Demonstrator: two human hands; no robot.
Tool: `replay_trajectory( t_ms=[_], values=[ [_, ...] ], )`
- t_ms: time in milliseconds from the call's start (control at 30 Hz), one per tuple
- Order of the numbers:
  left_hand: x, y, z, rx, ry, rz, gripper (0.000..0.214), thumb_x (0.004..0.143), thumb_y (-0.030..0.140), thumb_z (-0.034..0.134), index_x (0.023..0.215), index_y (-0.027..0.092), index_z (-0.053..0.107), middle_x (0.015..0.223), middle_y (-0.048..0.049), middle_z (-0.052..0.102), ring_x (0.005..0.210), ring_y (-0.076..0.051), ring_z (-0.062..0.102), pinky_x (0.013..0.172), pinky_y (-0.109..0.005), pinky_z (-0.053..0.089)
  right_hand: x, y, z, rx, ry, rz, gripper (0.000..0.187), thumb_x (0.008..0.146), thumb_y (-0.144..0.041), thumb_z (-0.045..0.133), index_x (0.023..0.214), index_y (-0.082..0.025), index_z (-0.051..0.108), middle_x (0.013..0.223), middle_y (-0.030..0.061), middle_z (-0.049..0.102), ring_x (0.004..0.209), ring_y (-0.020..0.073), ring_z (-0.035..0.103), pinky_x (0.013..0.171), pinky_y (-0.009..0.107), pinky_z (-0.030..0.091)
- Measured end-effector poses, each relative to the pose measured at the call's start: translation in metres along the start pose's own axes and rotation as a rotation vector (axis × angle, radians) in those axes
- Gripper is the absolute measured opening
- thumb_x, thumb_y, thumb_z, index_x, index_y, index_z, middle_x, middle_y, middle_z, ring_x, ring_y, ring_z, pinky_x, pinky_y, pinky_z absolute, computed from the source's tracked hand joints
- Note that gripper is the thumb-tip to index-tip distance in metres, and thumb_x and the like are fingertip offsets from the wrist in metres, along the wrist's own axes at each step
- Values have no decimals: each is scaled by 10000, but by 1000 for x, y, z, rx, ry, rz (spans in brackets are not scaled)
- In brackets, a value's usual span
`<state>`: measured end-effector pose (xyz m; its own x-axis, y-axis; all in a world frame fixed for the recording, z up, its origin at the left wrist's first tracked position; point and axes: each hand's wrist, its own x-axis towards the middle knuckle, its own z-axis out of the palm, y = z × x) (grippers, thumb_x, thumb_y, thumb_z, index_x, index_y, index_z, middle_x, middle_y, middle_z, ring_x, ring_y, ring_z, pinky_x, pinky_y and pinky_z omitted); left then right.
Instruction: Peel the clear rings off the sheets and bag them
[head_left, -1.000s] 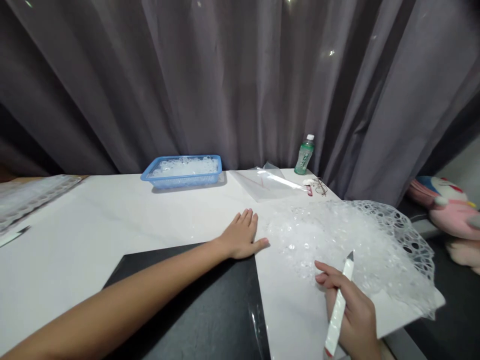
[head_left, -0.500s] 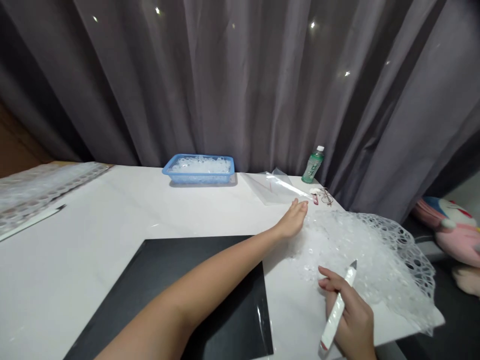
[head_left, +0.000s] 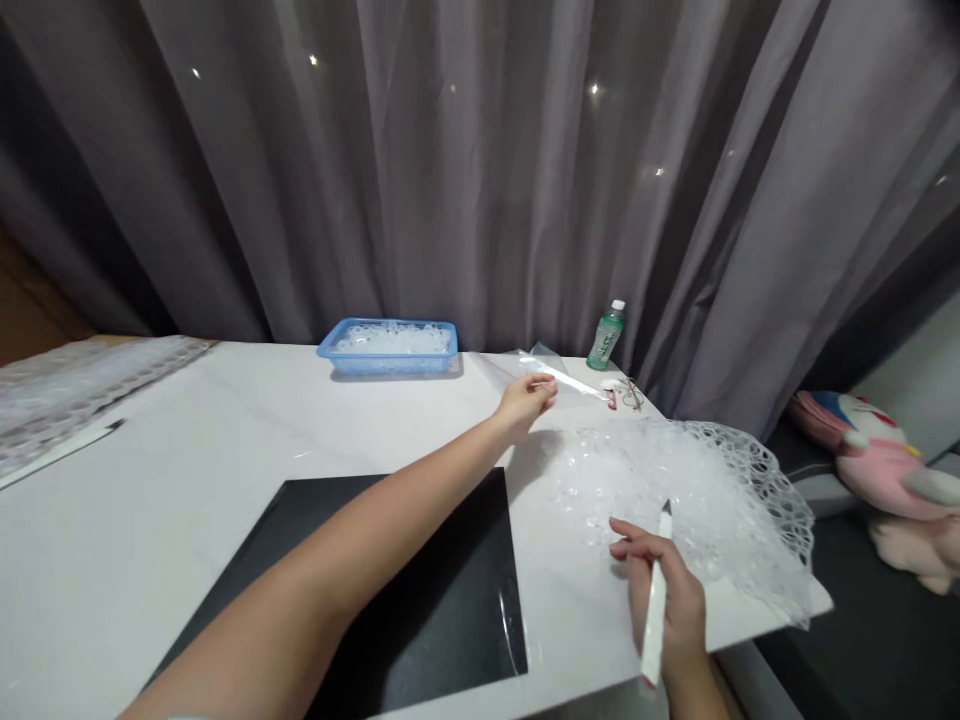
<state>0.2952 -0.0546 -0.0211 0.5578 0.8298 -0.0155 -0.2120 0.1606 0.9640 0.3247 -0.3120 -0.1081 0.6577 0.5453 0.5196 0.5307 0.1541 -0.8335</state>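
My left hand (head_left: 527, 403) reaches far across the table, fingers loosely bent and apart, with nothing visible in it. Just behind the fingers lies a clear plastic sheet (head_left: 570, 380); whether they touch it I cannot tell. My right hand (head_left: 670, 590) grips a slim white tool (head_left: 655, 620) with a dark pointed tip that looks like a craft knife, its tip pointing away from me. Beyond that hand spreads a heap of clear plastic cut-outs and perforated film (head_left: 675, 470). Under my left forearm is a black mat (head_left: 442, 590).
A blue basket (head_left: 394, 362) of clear pieces stands at the back. A green bottle (head_left: 606, 337) and glasses (head_left: 632, 394) are at the back right. Perforated sheets (head_left: 90, 385) and another slim white tool (head_left: 64, 452) lie left. Plush toys (head_left: 877, 450) sit beyond the right edge.
My left hand has moved left and away from the plastic heap, towards the clear sheet. My right hand still holds the white tool, now more upright. The view has turned slightly right.
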Motion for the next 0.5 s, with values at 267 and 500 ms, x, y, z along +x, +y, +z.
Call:
replay_trajectory(
  t_ms=[267, 500],
  values=[
    [-2, 30, -46, -31, 107, -82, 508, 954, 531, 249, 661, 180, 470, 444, 86, 201, 350, -66, 182, 365, -165, 169, 32, -58, 68, 684, -172, 386, 426, 897, -651, 314, 1064, -271, 412, 1147, 107, 671, 908, 197, 678, 862, 438, 510],
    [-43, 10, -1, 175, -469, -279, 622, 883, 667, 271, 952, 211, 689, 1042, -94, 680, 1096, -276, 548, 960, -468, 358, 43, -72, 77, 788, 315, 408, 271, 906, -530, 383, 965, -267, 411, 923, 38, 665, 695, 140, 636, 726, 337, 526]
  ],
)
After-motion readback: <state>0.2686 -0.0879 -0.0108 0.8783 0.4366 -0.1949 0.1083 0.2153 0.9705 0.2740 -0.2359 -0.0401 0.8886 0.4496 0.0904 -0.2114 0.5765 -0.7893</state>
